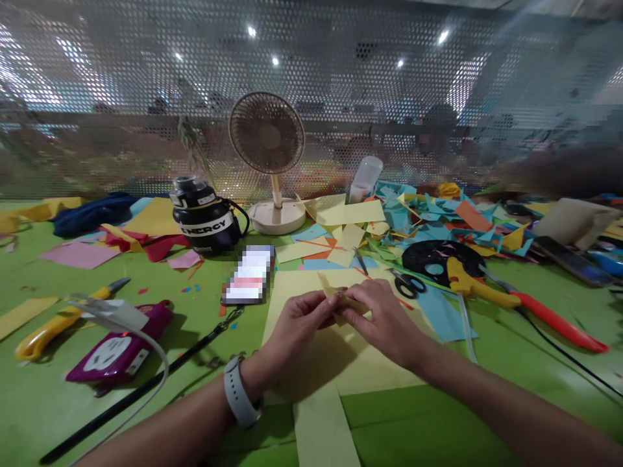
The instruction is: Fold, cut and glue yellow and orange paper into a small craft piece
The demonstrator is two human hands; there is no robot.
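Note:
Both hands meet near the middle of the view around a small folded piece of yellow paper [346, 303]. My left hand [305, 319], with a pale watch band on its wrist, pinches the paper's left side. From the right, my right hand [384, 318] grips the same piece between thumb and fingers. Part of the paper is hidden by the fingers. Beneath the hands lie a large pale yellow sheet [389, 373] and a yellow strip [324, 431] that runs toward the near edge.
Black scissors [409, 284], a yellow glue gun [479, 288] and a red-handled knife [559, 321] lie right. Left are a phone [249, 275], purple pouch [119, 347] and yellow cutter [63, 324]. Behind stand a fan [275, 214], black bottle [207, 220] and paper scraps [438, 217].

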